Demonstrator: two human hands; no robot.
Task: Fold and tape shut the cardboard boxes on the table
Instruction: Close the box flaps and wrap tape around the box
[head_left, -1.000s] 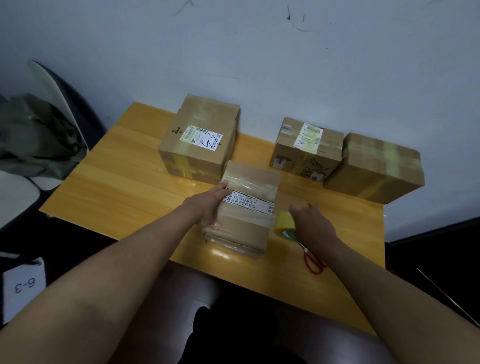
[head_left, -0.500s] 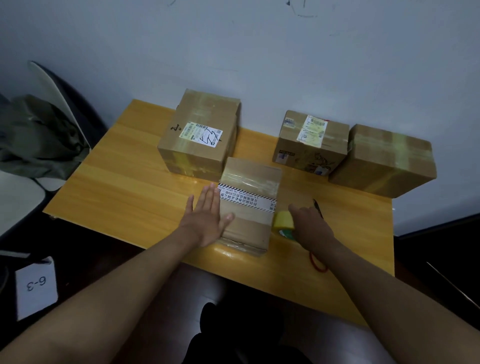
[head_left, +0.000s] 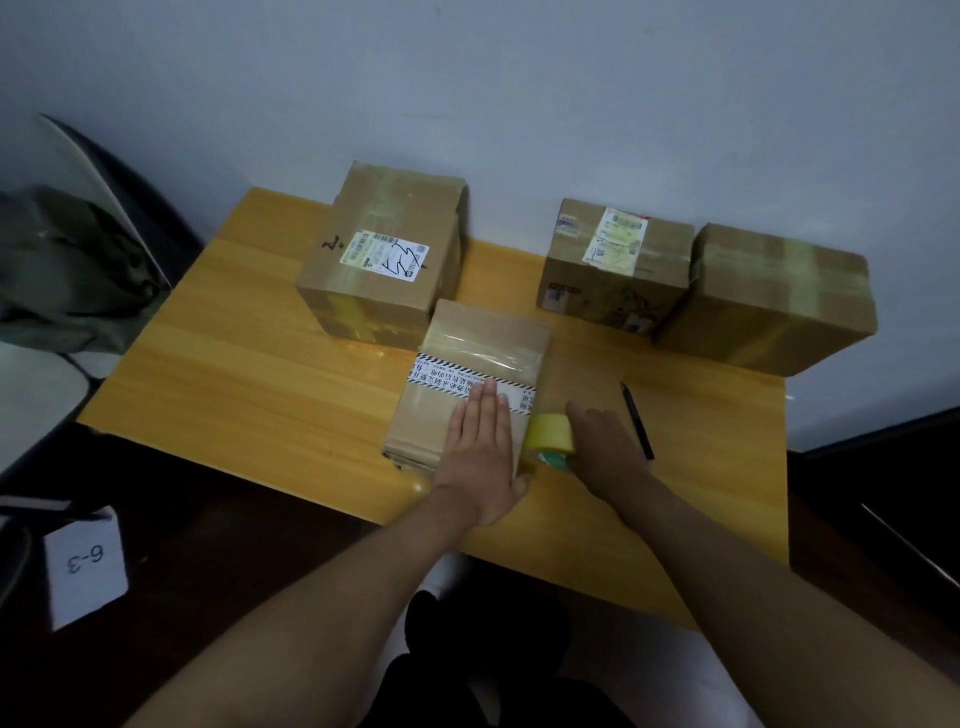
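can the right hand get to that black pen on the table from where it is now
Probably yes. The black pen lies on bare table just right of the right hand, with nothing between them. But that hand grips the yellow tape roll, so it would likely need to set it down first.

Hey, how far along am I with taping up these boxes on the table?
Three boxes at the back look done: the big left box, the middle box and the right box are closed, with tape across them. In hand: your left hand lies flat on the front box while your right hand holds the tape roll beside it. Left: finishing that box's tape.
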